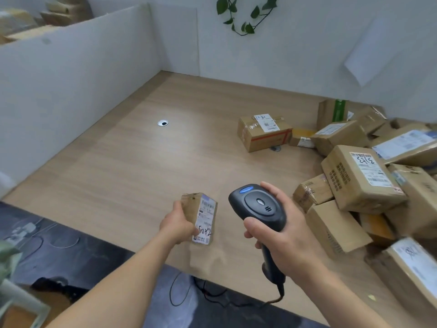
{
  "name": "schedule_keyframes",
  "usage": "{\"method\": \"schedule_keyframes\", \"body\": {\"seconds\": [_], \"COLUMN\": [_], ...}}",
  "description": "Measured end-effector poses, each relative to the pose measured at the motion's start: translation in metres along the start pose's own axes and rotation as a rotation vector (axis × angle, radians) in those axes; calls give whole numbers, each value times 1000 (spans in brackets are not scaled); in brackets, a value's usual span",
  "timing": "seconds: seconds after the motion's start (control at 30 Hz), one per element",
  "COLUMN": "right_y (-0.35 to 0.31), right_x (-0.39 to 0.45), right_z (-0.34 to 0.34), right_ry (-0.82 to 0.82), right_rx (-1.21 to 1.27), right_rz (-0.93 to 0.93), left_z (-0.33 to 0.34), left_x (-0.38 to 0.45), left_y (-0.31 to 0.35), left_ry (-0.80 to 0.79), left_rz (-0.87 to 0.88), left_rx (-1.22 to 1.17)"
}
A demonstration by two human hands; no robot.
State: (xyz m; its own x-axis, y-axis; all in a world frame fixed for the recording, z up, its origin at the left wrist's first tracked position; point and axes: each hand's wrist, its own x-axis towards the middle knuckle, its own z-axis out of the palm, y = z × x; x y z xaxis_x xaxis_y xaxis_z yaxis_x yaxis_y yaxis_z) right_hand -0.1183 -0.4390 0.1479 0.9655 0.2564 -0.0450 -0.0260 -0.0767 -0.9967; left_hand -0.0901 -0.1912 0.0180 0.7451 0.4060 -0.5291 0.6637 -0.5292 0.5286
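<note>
Both grips are closed on something. The left hand (177, 223) has its thumb and fingers curled round a small cardboard parcel (190, 209), holding it up above the near part of the tabletop (142, 162). The parcel's white label (205, 217), with barcodes and handwritten figures on it, is turned up and to the right. The right hand (286, 235) is wrapped round the handle of a black barcode scanner (257, 205), thumb across the front of the neck. The scanner's rounded head, with a blue button at its far end, sits just beside the parcel with a narrow gap between them; they are not touching. A dark cord (236, 304) runs from the bottom of the handle and trails off past the near edge of the tabletop.

A heap of taped, labelled cardboard boxes (361, 176) is piled along the right side. One box (264, 132) lies a little apart from it, further back. A round silver cable grommet (163, 123) is set into the wood, well to the left. White partition walls (71, 79) close off the left and back, and green leaves (246, 15) hang down the back wall.
</note>
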Motion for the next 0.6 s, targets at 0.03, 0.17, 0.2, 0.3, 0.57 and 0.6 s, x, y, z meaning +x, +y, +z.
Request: {"method": "schedule_keyframes", "body": {"seconds": [0.03, 0.17, 0.2, 0.3, 0.57, 0.6], "right_y": [-2, -10, -14, -24, -54, -56], "right_x": [-1, -1, 0, 2, 6, 6], "right_z": [4, 30, 37, 59, 108, 112], "right_ry": [7, -11, -21, -41, -84, -94], "right_rx": [-1, 19, 19, 28, 51, 51], "right_rz": [-6, -22, -29, -55, -145, -153], "left_z": [-10, -54, -66, -97, -151, -155], "left_x": [-2, -24, -29, -41, -65, -67], "left_y": [-3, 2, 4, 8, 3, 1], "left_ry": [-10, -52, -56, -46, 60, 70], "left_rz": [8, 214, 270, 381, 492, 494], "left_rx": [-203, -540, -571, -623, -599, -595]}}
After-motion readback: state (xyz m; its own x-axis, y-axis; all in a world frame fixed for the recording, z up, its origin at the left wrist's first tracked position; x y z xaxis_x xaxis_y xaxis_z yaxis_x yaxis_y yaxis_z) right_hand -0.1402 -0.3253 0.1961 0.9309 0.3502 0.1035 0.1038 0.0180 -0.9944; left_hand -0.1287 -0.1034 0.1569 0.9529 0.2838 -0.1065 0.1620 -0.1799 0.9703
